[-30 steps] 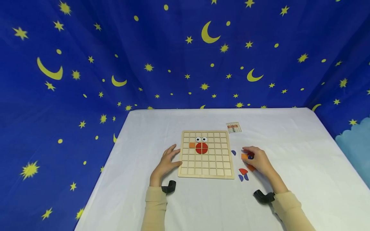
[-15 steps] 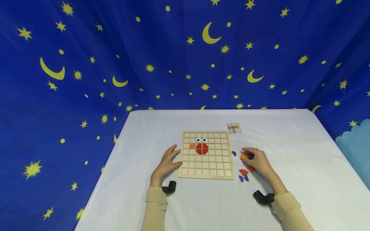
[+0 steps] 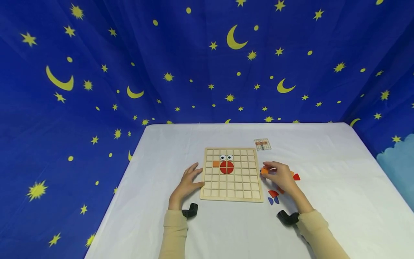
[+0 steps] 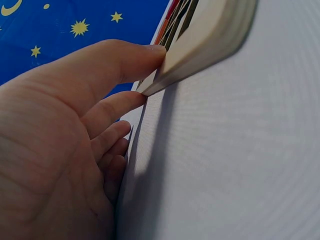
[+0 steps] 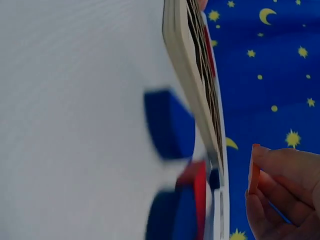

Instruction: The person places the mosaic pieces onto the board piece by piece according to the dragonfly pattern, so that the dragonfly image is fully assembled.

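A wooden grid board (image 3: 233, 183) lies on the table, bearing two eye tiles (image 3: 226, 157), a red disc of quarter pieces (image 3: 226, 167) and an orange square tile (image 3: 216, 164). At the board's left side my left hand (image 3: 187, 184) rests with fingers spread, its thumb and forefinger touching the rim. My right hand (image 3: 282, 178) pinches another orange square tile (image 5: 255, 170) between thumb and fingers, just off the board's right edge. Beneath and beside that hand lie loose pieces: a red quarter (image 3: 273, 194), blue pieces (image 3: 270, 201) and more red (image 3: 296, 177), partly hidden.
A small pattern card (image 3: 262, 144) lies beyond the board's upper right corner. The white-covered table (image 3: 233, 230) is backed by a blue star-and-moon curtain (image 3: 194, 54). Black wrist mounts (image 3: 288, 218) stick out near both hands.
My right hand has lifted the orange square tile from the loose pieces and moved left toward the board, uncovering a red piece on the right. The left hand has stayed put.
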Motion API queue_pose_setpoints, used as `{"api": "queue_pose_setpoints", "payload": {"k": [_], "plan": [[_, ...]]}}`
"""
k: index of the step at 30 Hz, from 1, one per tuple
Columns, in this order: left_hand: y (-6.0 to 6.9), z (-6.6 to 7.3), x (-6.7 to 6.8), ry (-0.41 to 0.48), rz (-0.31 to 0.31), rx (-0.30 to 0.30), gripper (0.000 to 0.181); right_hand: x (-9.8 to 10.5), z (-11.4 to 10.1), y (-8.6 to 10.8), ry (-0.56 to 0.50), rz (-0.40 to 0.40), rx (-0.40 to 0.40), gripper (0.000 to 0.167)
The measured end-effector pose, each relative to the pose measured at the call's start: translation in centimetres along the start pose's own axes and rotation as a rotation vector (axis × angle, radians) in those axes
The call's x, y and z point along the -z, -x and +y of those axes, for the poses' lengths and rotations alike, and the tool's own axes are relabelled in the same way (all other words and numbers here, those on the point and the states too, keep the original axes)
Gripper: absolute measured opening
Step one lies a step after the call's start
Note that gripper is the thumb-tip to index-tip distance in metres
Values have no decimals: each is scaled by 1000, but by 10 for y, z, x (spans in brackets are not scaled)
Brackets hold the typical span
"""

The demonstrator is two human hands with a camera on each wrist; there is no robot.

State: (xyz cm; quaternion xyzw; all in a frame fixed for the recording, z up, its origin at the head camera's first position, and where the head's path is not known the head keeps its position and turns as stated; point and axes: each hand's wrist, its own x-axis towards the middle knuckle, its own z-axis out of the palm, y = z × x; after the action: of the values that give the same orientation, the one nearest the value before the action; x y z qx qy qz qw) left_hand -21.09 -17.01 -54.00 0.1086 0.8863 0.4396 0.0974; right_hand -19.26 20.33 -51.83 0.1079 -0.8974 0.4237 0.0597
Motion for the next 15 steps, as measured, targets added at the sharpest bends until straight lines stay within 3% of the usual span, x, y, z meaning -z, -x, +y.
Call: {"api": "queue_pose_setpoints", "payload": {"k": [15], "plan": [[0,-2,1,1,-6,-24,60,-41,-36,-27,-73,-47,83,44]]}}
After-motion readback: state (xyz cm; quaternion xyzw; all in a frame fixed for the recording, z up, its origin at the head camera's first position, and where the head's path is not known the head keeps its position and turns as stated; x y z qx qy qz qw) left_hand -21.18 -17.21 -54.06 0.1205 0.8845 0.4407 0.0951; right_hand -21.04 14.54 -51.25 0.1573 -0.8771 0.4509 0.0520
